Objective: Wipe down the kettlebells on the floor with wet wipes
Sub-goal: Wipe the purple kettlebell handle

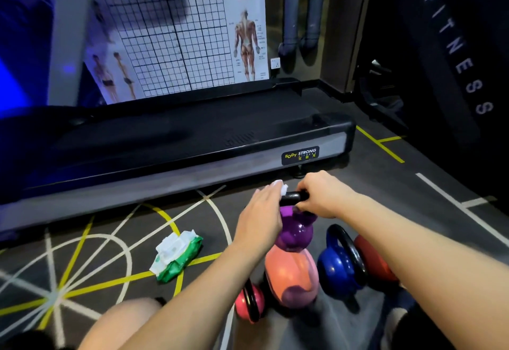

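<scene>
A purple kettlebell (295, 232) with a black handle stands on the floor before me. My right hand (322, 195) grips the right end of that handle. My left hand (260, 216) presses a white wet wipe (281, 186) against the handle's left end. An orange kettlebell (292, 275) sits just in front of the purple one. A blue kettlebell (337, 264) stands to its right, with a red one (371, 261) partly hidden behind my right forearm. A small pink kettlebell (249, 304) lies near my left forearm. A green pack of wet wipes (176, 256) lies on the floor to the left.
A black treadmill deck (176, 140) runs across the floor just beyond the kettlebells. Behind it hangs a gridded anatomy poster (176, 27). The dark floor (110, 239) carries yellow and white lines. My bare knee (124, 319) shows at the bottom left.
</scene>
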The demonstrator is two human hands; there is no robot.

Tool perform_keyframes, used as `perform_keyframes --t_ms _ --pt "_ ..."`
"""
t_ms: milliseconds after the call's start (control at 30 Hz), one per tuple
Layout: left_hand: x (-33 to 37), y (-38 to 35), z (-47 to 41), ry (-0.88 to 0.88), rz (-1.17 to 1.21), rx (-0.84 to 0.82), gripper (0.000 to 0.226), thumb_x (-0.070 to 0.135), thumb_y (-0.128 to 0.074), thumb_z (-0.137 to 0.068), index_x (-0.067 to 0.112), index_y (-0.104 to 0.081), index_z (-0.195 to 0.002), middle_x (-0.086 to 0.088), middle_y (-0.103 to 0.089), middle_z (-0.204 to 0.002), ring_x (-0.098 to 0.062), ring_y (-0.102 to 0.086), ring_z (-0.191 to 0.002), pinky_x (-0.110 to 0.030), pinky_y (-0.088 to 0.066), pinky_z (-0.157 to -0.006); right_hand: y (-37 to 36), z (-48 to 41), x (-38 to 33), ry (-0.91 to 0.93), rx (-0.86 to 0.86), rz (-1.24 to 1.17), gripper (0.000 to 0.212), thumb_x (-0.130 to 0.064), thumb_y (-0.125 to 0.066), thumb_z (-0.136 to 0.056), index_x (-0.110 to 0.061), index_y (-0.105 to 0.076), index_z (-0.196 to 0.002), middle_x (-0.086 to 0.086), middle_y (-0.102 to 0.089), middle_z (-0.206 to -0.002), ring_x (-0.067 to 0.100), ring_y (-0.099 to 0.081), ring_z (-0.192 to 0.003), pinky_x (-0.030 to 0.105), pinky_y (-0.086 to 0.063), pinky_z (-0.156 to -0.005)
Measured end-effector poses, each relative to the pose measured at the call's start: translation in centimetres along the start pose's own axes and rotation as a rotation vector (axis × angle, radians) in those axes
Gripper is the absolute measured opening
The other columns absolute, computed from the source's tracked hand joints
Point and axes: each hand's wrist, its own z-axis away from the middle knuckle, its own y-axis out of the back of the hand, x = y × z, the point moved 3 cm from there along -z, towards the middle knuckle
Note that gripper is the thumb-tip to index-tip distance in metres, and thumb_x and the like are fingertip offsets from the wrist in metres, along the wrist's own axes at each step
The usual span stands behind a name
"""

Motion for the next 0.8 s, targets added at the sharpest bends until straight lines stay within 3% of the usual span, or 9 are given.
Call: perform_keyframes --t_ms 67,233,333,400,467,533,633,733,800 --pt "-0.6 0.4 -0.1 0.094 0.02 0.014 0.035 0.02 -0.04 -0.104 0.025 -0.047 -0.139 0.003 -0.057 -0.133 -0.024 -0.051 -0.121 -0.037 -0.043 -0.092 0.1 -0.3 -0.2 -0.034 -0.025 -0.002 0.025 -0.043 -0.081 -0.077 -0.021 -0.071 -0.085 -0.002 -0.059 -0.07 0.023 -0.061 -0.074 0.026 -0.042 -0.063" --pt "-2.0 1.1 0.0 0.225 0.057 0.056 0.035 0.025 -0.036 -0.107 0.021 -0.055 -0.136 -0.01 -0.068 -0.122 -0.038 -0.059 -0.114 -0.043 -0.047 -0.089 0.5 -1.0 0.4 -0.078 -0.125 0.058 0.044 -0.051 -0.084 -0.071 -0.019 -0.054 -0.065 0.0 -0.054 -0.067 0.026 -0.061 -0.077 0.027 -0.043 -0.064" --pt "-2.1 0.8 0.0 0.19 0.06 0.041 0.032 0.025 -0.035 -0.107 0.023 -0.054 -0.133 -0.009 -0.067 -0.12 -0.037 -0.059 -0.112 -0.043 -0.046 -0.085 0.5 -0.5 0.5 -0.048 -0.168 0.106 0.041 -0.051 -0.083 -0.071 -0.017 -0.064 -0.082 0.005 -0.064 -0.083 0.028 -0.063 -0.087 0.029 -0.049 -0.07" --pt "-1.2 0.2 0.3 0.032 0.054 0.01 0.034 0.018 -0.038 -0.105 0.02 -0.05 -0.136 -0.004 -0.056 -0.133 -0.03 -0.051 -0.124 -0.043 -0.044 -0.098 0.3 -0.2 0.4 -0.01 -0.176 0.115 0.042 -0.046 -0.081 -0.074 -0.018 -0.069 -0.103 0.006 -0.069 -0.099 0.028 -0.065 -0.095 0.031 -0.053 -0.078" --pt "0.0 -0.5 0.7 -0.163 0.038 -0.034 0.048 0.008 -0.044 -0.097 0.015 -0.044 -0.145 -0.003 -0.046 -0.148 -0.025 -0.038 -0.141 -0.036 -0.027 -0.119 0.3 0.0 0.5 0.021 -0.15 0.111 0.038 -0.043 -0.079 -0.076 -0.022 -0.07 -0.107 0.005 -0.071 -0.101 0.028 -0.066 -0.096 0.034 -0.055 -0.081" --pt "0.3 -0.8 0.7 -0.207 0.039 -0.025 0.058 0.003 -0.043 -0.093 0.013 -0.041 -0.15 -0.003 -0.041 -0.155 -0.021 -0.029 -0.149 -0.033 -0.016 -0.125 0.4 0.2 0.8 0.027 -0.133 0.096 0.036 -0.042 -0.078 -0.077 -0.023 -0.069 -0.106 0.004 -0.07 -0.1 0.027 -0.064 -0.096 0.033 -0.054 -0.081" --pt "-1.2 -0.2 -0.2 0.027 0.111 0.073 0.046 0.011 -0.033 -0.099 0.02 -0.051 -0.14 -0.006 -0.058 -0.137 -0.03 -0.052 -0.127 -0.039 -0.042 -0.102 0.3 0.5 1.2 0.015 -0.126 0.076 0.034 -0.044 -0.079 -0.078 -0.023 -0.069 -0.103 0.004 -0.069 -0.096 0.026 -0.063 -0.095 0.031 -0.051 -0.079" --pt "-3.6 0.1 -0.9 0.398 0.204 0.038 0.033 0.024 -0.033 -0.107 0.024 -0.06 -0.127 -0.016 -0.068 -0.109 -0.039 -0.061 -0.105 -0.04 -0.048 -0.083 0.1 0.6 1.1 0.013 -0.099 0.056 0.033 -0.046 -0.079 -0.078 -0.024 -0.07 -0.101 0.0 -0.065 -0.086 0.025 -0.064 -0.09 0.03 -0.05 -0.074" --pt "-3.8 0.2 -0.6 0.447 0.245 0.036 0.033 0.028 -0.032 -0.107 0.024 -0.061 -0.123 -0.017 -0.068 -0.102 -0.04 -0.062 -0.1 -0.04 -0.05 -0.081 0.0 0.6 1.0 0.018 -0.096 0.06 0.032 -0.046 -0.078 -0.078 -0.024 -0.071 -0.1 -0.002 -0.063 -0.083 0.025 -0.062 -0.086 0.028 -0.045 -0.07"
